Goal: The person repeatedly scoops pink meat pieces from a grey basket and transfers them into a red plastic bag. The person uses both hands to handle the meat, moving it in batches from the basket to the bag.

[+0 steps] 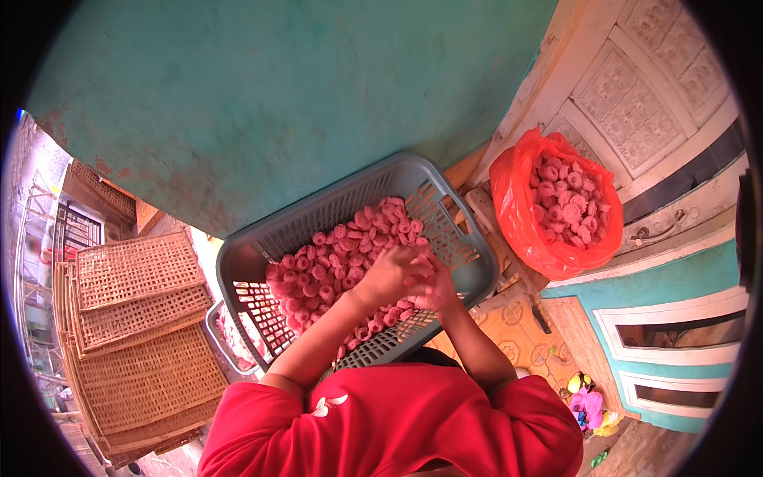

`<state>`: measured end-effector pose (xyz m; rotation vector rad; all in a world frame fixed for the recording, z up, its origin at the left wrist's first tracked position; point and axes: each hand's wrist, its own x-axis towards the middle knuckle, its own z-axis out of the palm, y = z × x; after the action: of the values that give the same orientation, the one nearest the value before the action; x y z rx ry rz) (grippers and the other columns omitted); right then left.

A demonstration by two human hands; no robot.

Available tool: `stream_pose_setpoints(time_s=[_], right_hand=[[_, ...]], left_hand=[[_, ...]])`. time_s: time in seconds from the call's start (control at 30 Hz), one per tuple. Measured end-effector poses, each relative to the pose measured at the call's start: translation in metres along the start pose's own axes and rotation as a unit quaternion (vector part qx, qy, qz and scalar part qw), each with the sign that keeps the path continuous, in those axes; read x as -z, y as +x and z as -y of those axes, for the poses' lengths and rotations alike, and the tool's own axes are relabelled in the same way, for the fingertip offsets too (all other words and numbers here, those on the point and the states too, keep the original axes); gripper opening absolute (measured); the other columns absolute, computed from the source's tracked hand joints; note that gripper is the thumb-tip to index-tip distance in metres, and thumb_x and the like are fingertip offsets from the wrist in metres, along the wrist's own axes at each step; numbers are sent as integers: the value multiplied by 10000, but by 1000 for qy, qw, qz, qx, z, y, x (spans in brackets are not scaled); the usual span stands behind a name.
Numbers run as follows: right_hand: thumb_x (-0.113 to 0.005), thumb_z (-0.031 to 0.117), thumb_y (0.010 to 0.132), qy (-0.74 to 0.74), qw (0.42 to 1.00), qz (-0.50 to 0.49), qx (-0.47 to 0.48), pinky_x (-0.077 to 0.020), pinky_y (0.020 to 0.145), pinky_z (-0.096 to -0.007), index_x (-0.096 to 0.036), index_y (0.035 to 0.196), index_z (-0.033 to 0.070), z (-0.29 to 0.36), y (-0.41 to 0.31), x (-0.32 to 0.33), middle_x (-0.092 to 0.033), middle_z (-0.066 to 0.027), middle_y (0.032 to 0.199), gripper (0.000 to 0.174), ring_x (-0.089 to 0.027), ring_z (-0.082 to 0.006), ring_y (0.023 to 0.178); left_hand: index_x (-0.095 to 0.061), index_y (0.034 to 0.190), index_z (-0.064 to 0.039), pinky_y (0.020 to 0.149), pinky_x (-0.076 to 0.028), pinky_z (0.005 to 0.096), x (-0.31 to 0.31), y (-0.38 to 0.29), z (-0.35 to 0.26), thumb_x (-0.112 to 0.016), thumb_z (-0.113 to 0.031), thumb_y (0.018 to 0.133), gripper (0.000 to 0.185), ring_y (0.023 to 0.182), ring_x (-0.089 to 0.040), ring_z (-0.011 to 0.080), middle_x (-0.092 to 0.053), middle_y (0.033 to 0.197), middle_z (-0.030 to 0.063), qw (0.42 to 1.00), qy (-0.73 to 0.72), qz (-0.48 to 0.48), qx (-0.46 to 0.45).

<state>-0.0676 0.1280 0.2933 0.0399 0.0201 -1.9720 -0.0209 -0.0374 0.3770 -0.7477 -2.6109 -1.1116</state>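
Note:
A dark grey plastic basket (233, 265) with slotted walls lies tilted in front of me. Many pink, rough, ring-shaped pieces (334, 268), which look like food, are heaped along its middle. Above the right part of the heap, my left hand (387, 277) reaches across towards my right hand (438, 283), and their fingers meet or overlap. Both hands have bent fingers. Whether a piece sits between them is hidden by the overlap.
Right of the basket, an open red plastic bag (506, 197) holds more pink pieces beside a door (632, 107). Woven bamboo trays (149, 375) are stacked at left. A smaller tub (213, 331) shows below the basket. A teal wall (286, 107) rises behind it.

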Motion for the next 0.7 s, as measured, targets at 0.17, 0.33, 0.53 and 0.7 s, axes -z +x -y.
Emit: stream_pose_setpoints(time_s=[0.17, 0.33, 0.53, 0.7], right_hand=[[-541, 400, 930, 125, 989, -72, 10, -478, 837, -502, -662, 1082, 72, 2, -12, 3, -671, -117, 1107, 380, -589, -277, 1051], [-598, 387, 901, 66, 986, -153, 31, -482, 707, -406, -656, 1082, 105, 4, -15, -2, -669, -84, 1077, 340, -593, -247, 972], [-606, 439, 900, 24, 984, -176, 22, -505, 669, -398, -624, 1139, 111, 6, -16, -7, -656, -72, 1084, 406, -617, -230, 949], [-485, 528, 950, -114, 962, -249, -20, -551, 701, -443, -599, 1209, 133, 2, -22, -17, -670, -31, 1118, 486, -644, -224, 971]], left_hand=[[-664, 1060, -111, 852, -490, 448, -4, -84, 74, -783, -186, 713, 375, 1020, -593, 321, -613, 1056, 114, 967, -27, 52, 247], [-599, 1175, -51, 998, -432, 458, -51, -199, 99, -762, -297, 709, 551, 1233, -485, 327, -543, 1273, 167, 887, 109, 324, 309], [-570, 1197, -33, 919, -497, 410, -20, -158, 105, -775, -179, 728, 533, 1060, -618, 329, -647, 1120, 126, 913, -71, 220, 337], [-585, 1201, -64, 904, -496, 406, -2, -63, 58, -803, -181, 730, 532, 1052, -608, 321, -626, 1138, 126, 946, -183, 25, 267]])
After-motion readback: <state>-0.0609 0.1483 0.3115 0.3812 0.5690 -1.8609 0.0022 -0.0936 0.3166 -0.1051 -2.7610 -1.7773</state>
